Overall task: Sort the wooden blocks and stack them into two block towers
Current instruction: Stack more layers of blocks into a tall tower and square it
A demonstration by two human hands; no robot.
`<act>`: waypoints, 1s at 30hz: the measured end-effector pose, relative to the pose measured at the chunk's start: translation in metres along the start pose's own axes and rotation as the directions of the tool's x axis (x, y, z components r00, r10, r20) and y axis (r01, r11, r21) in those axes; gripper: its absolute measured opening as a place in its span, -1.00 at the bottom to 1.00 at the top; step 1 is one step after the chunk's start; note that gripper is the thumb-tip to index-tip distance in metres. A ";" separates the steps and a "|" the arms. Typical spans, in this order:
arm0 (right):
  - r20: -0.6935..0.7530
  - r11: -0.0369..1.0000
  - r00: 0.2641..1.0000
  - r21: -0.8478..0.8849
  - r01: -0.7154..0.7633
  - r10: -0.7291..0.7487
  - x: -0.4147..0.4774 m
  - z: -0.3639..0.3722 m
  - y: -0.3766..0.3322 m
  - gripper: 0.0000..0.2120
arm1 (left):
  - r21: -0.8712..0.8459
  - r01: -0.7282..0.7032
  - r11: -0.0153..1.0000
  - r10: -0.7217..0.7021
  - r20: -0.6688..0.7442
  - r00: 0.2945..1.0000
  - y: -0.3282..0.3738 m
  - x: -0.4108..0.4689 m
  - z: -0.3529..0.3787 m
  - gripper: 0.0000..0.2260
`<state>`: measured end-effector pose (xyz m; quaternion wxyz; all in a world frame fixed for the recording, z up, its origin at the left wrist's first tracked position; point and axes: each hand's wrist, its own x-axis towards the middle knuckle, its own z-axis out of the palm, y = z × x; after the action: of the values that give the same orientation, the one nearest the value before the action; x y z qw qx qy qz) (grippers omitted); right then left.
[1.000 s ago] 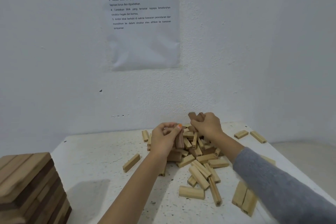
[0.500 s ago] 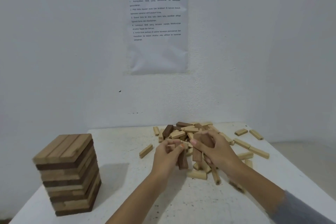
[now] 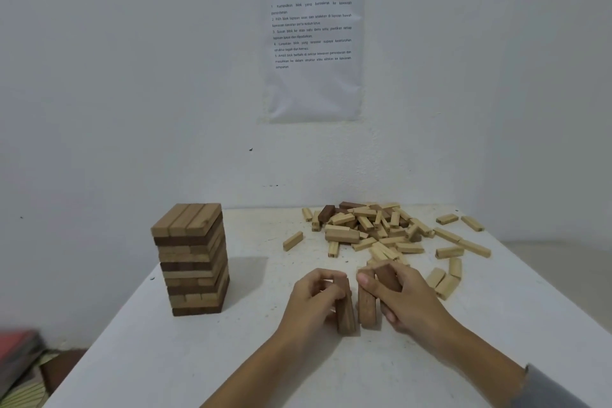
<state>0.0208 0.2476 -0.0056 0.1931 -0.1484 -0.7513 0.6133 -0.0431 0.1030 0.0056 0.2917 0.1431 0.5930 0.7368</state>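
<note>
**Both hands stand dark blocks on end at the front of the desk**

The person's left hand [image 3: 314, 298] is curled round a single dark block [image 3: 345, 311], held upright with its lower end down on the white desk [image 3: 231, 358]. Just beside it, the right hand [image 3: 405, 298] grips a small clutch of brown blocks [image 3: 367, 308], also on end. How many it holds cannot be told, since the fingers cover part of them. The thumb lies across the near top of the clutch. The two hands are close together, and a narrow gap shows between the left hand's block and the right hand's.

A finished tower [image 3: 193, 258] stands well apart at the left of the desk, near its far edge. It is built of crossed layers, three blocks to a layer, in mixed light and dark wood, and it stands straight.

The loose pile [image 3: 374, 228] lies at the far right of the desk, close to the wall [image 3: 132, 76]. It is mostly pale blocks, with a few dark ones at its back edge. Stray pale blocks are scattered round it, one off to the left and several toward the right edge.

A printed sheet [image 3: 313, 43] is fixed to the wall above the pile, its text too small to read. A grey sleeve [image 3: 549, 391] covers the right forearm. A blurred red object [image 3: 16, 348] lies on the floor at lower left.
</note>
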 end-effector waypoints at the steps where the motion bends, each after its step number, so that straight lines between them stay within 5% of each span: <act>1: 0.006 1.000 1.000 -0.013 0.010 -0.010 -0.002 0.001 0.000 -0.83 | 0.026 -0.017 1.000 0.017 -0.003 1.000 -0.001 -0.003 -0.001 -0.81; 6: 0.013 0.991 0.997 -0.117 0.071 -0.070 -0.009 0.002 0.000 -0.85 | 0.224 -0.092 0.970 0.089 0.025 0.996 -0.005 -0.008 -0.005 -0.81; 11: -0.030 0.905 0.990 -0.408 0.116 -0.140 -0.007 -0.001 0.007 -0.78 | 0.514 -0.171 0.841 0.156 0.073 0.985 -0.010 0.002 -0.012 -0.84; 14: -0.072 0.936 0.991 -0.343 0.077 -0.108 -0.006 0.002 0.008 -0.82 | 0.634 -0.173 0.754 0.176 0.059 0.983 -0.013 0.004 -0.018 -0.81; 18: -0.127 0.994 0.988 -0.050 -0.094 0.087 -0.008 0.000 -0.004 -0.90 | 0.548 -0.139 0.825 0.111 0.085 0.990 -0.007 0.002 -0.017 -0.76; 22: -0.157 0.973 0.982 -0.190 -0.133 0.104 -0.008 -0.006 -0.004 -0.87 | 0.505 -0.139 0.852 0.047 0.190 0.981 0.001 0.001 -0.024 -0.70; 30: -0.167 0.923 0.986 -0.381 -0.047 -0.019 -0.012 -0.007 0.006 -0.84 | 0.627 -0.272 0.730 0.150 0.240 0.959 -0.010 0.012 -0.029 -0.71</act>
<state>0.0345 0.2497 -0.0118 0.2185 -0.2398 -0.8368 0.4410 -0.0656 0.0885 -0.0134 0.1877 0.3658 0.7648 0.4960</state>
